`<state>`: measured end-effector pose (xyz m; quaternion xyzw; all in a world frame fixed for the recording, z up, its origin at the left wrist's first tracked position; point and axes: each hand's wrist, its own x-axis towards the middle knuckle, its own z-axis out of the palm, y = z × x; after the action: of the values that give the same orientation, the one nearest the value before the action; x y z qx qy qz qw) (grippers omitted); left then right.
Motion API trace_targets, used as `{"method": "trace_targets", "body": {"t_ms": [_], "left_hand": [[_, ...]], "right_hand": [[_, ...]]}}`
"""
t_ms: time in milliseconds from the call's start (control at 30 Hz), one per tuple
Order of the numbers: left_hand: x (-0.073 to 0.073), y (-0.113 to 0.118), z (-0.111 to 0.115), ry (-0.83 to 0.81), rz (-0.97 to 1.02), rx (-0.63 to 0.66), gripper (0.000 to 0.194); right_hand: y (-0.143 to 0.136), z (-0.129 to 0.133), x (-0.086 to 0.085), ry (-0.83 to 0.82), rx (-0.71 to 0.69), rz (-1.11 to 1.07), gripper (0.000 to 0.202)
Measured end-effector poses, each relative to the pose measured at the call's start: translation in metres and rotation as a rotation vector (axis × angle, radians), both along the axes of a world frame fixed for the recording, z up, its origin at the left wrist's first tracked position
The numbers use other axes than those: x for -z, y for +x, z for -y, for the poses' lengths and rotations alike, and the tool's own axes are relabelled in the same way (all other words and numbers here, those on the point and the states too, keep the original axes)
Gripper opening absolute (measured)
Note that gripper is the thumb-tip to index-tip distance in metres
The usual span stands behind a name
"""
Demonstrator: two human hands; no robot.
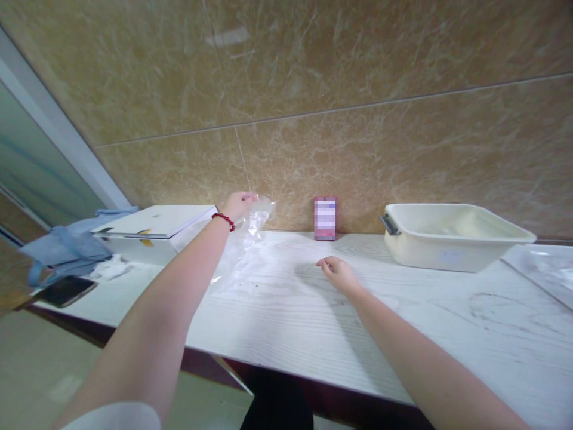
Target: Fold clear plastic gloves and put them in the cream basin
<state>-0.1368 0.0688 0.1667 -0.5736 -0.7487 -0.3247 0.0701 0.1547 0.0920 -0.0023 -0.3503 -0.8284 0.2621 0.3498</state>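
My left hand, with a red bead bracelet at the wrist, is closed on the top edge of a clear plastic bag. The bag hangs down beside a white box and reaches the tabletop. Over the middle of the white table is my right hand, its fingers curled together; whether anything small is between them cannot be made out. Behind it a small pink and white packet, blurred into blocks, stands upright against the wall.
A cream plastic tub with a grey handle stands at the right, by the wall. Clear plastic lies at the far right. On the left are a blue cloth bag, crumpled white tissue and a dark phone near the front edge.
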Motion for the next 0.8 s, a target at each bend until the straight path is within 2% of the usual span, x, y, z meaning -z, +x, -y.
{"method": "trace_targets", "body": {"t_ms": [100,267,433,567,800], "left_hand": [[-0.008,0.017,0.009,0.013,0.031,0.133,0.038],[-0.009,0.053,0.032,-0.077,0.051,0.356,0.038],[-0.004,0.085,0.051,-0.188,-0.067,0.402,0.037],[0.011,0.104,0.055,-0.218,-0.091,0.489,0.037],[0.048,0.132,0.051,-0.215,0.138,0.613,0.036]], "right_hand": [[0.000,0.000,0.002,0.015,0.004,0.002,0.027],[0.001,0.003,0.001,0.023,-0.006,-0.045,0.027],[0.001,0.013,-0.008,0.039,-0.008,-0.183,0.023],[0.000,0.021,-0.018,0.008,-0.033,-0.306,0.023],[0.003,0.030,-0.031,-0.056,-0.211,-0.394,0.028]]}}
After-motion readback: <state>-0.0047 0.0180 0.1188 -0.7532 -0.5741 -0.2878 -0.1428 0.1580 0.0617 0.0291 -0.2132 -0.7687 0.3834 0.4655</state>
